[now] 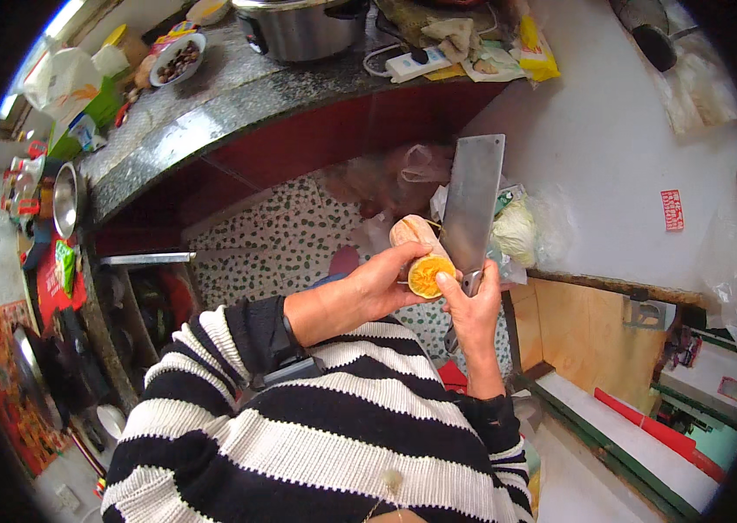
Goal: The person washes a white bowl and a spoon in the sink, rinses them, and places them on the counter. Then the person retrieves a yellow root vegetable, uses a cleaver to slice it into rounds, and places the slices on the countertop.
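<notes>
My left hand is wrapped around a piece of squash, likely butternut, in front of my chest. Its cut face, orange and stringy, is turned towards me, and a peeled-looking strip runs along its pale orange skin. In my right hand is a cleaver, its broad steel blade pointing away from me, beside the squash. The right thumb rests on the edge of the cut face. The fingers around the cleaver's handle partly hide it.
A granite counter curves ahead, bearing a steel pot, a bowl of small brown items and a power strip. Plastic bags and a cabbage lie low beyond the cleaver. An open drawer juts out at left.
</notes>
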Tool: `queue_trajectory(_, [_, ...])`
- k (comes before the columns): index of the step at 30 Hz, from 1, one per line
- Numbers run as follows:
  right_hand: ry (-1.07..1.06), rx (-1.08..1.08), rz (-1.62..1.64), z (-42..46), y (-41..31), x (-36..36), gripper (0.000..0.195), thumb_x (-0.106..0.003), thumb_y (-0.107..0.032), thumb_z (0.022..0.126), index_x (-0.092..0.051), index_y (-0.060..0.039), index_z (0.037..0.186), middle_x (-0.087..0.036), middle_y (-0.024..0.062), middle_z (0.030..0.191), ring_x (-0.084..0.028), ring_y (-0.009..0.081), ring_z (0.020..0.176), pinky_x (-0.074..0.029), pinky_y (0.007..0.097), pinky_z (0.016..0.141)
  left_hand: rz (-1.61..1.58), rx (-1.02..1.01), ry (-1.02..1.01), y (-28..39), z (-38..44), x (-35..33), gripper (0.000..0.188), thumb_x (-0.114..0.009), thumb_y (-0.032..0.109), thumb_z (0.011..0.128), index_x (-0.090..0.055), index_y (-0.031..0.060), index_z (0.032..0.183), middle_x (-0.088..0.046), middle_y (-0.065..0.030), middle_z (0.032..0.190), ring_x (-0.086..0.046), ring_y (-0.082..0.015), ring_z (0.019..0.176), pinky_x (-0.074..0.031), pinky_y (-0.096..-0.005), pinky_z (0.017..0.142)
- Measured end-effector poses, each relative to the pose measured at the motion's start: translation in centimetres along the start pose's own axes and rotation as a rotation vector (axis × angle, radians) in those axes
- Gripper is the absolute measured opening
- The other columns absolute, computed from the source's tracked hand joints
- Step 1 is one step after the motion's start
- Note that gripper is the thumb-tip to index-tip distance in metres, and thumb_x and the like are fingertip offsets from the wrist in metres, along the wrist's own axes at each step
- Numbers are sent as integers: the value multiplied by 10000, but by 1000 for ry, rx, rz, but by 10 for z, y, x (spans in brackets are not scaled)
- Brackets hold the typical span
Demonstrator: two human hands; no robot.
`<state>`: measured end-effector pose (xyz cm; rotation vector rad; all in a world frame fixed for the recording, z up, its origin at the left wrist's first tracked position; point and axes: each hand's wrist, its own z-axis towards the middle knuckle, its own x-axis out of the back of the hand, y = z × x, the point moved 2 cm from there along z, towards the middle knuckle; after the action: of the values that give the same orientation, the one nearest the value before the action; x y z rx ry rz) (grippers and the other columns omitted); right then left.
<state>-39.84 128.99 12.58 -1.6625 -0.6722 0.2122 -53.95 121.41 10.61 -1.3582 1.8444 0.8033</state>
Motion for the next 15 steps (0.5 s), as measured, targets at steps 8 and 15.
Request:
queue_trajectory(8, [99, -193, 48, 37, 9, 15, 344, -721, -116, 830, -495, -29, 1074, -605, 28, 808, -536, 66, 571, -458, 229, 478, 108, 106, 248, 19, 51, -21, 350, -558, 234, 955, -533, 28, 1237, -638, -136, 1168, -639, -271, 1071, -538, -442, 943])
queue_trajectory(15, [92, -246, 133, 71, 37, 56, 334, -719, -139, 854, -501, -29, 1083, -596, 31, 825, -529, 66, 559, -443, 228, 452, 136, 131, 302, 6, 110, -29, 373, -582, 254, 942, -536, 31, 1237, -639, -122, 1165, -631, -269, 1082, -529, -453, 931])
